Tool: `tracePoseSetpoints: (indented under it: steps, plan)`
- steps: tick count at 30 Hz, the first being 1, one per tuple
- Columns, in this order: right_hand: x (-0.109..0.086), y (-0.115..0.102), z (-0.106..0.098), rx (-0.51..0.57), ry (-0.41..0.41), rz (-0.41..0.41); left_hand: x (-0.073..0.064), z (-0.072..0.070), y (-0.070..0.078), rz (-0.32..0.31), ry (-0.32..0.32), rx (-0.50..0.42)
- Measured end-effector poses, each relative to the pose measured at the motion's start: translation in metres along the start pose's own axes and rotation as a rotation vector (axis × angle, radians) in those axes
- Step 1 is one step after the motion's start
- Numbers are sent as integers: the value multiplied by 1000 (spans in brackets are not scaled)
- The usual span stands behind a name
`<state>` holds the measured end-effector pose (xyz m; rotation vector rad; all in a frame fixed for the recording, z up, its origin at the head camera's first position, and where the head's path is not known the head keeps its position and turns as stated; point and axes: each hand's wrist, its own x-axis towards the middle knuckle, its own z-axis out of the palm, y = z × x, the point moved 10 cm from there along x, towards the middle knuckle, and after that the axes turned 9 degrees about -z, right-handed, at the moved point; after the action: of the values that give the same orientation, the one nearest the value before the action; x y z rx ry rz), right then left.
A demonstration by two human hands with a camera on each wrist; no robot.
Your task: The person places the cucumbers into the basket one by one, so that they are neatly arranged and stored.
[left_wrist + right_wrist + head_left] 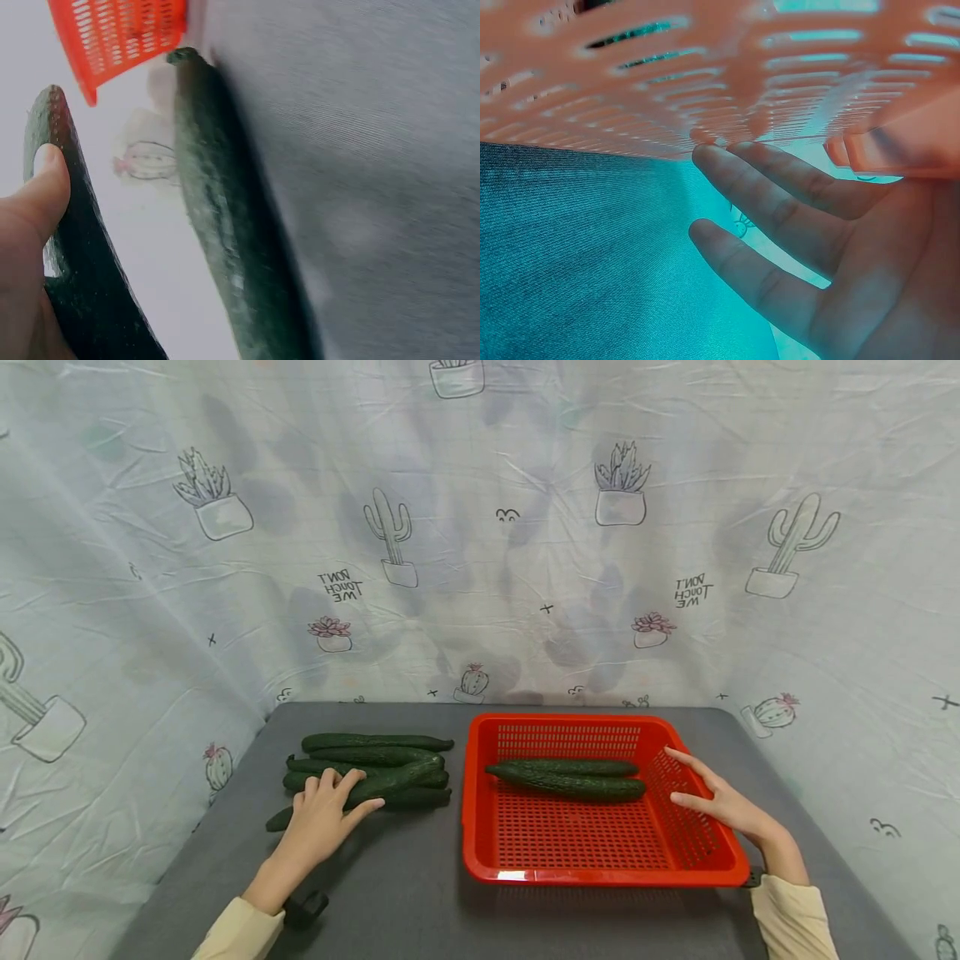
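My left hand is over a group of several dark green cucumbers on the left of the table. In the left wrist view its thumb lies on a cucumber gripped in the hand; another cucumber lies beside it. At the right side of a red perforated plastic basket is my right hand, its thumb and a finger reaching over the rim. The right wrist view shows other fingers stretched out under the slotted basket wall. Two cucumbers lie inside the basket, towards the back.
A grey cloth covers the table. Behind and at both sides hangs a pale curtain with cactus drawings. Beside the left wrist is a black object, and a dark band sits at the right wrist.
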<state>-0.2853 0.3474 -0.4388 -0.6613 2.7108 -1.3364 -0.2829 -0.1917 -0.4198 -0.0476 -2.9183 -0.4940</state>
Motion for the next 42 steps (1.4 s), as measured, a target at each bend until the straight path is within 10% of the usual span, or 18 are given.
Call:
tracePoseSetpoints:
  steps: [42]
  plan:
    - [-1,1,0,11,-4,18,33,-6,149,206,-88,27]
